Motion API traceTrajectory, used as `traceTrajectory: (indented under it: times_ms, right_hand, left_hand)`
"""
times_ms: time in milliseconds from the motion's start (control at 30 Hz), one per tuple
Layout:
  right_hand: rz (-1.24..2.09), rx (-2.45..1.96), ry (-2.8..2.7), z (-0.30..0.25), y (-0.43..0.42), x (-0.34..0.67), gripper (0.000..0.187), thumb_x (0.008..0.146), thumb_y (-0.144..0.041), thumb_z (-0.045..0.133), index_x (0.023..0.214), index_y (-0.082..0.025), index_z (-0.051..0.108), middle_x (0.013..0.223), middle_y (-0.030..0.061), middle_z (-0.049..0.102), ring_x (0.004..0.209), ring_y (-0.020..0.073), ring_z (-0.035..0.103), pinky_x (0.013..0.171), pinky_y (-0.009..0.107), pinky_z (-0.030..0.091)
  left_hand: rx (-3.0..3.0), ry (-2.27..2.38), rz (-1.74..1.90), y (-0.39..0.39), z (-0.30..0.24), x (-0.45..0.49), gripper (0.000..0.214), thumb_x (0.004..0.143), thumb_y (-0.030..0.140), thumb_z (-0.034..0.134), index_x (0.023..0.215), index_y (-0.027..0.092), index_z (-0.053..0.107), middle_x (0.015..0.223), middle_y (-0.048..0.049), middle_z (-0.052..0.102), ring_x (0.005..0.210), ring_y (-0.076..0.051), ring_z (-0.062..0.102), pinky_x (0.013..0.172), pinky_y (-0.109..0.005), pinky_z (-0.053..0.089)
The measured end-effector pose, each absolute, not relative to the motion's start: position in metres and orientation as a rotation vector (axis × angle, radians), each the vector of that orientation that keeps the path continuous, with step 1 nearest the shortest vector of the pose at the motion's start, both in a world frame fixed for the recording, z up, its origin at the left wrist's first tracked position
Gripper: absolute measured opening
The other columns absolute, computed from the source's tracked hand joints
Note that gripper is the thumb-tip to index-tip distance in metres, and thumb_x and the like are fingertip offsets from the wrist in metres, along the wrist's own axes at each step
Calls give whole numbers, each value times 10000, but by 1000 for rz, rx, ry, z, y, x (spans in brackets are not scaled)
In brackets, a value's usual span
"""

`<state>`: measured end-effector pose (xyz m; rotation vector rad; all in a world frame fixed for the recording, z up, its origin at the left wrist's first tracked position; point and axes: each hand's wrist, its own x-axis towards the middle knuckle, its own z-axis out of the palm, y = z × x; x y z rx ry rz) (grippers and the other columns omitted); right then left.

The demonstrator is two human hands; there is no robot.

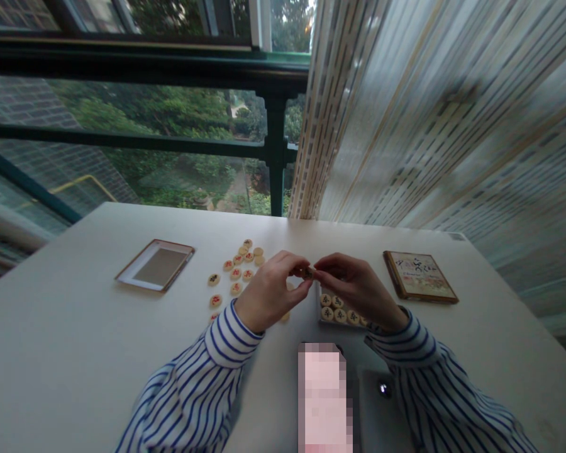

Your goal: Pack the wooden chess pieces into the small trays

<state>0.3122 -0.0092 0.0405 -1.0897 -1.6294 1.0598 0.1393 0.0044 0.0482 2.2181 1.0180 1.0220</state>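
Observation:
My left hand (276, 288) and my right hand (358, 286) meet in the middle, fingertips pinching one round wooden Chinese chess piece (307, 272) between them. Under my right hand lies a shallow tray (319, 314), partly hidden by it, with rows of black-marked pieces (339, 316) inside. To the left of my left hand, loose Chinese chess pieces (236, 274) are scattered on the table. Most show red characters, a few black ones, and some show a blank face. My left hand and sleeve cover part of this group.
On the white table (99, 327), an open box lid (155, 265) lies at the left and a printed Chinese chess box (421, 277) at the right. A pixelated patch (325, 396) covers something near the front edge. A window and a striped curtain (405, 113) stand behind.

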Motion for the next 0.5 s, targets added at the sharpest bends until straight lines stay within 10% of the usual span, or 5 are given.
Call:
traceTrajectory:
  times_ms: [500]
  right_hand:
    - [1276,-1010,-1486,51,-11,317,182,721,-283,655,849,-157,624,727,11,642,606,87,576,567,228,489]
  left_hand:
    - [1364,843,876,6,49,139,350,629,284,714,911,118,593,869,-64,670,779,-150,629,719,-287,506]
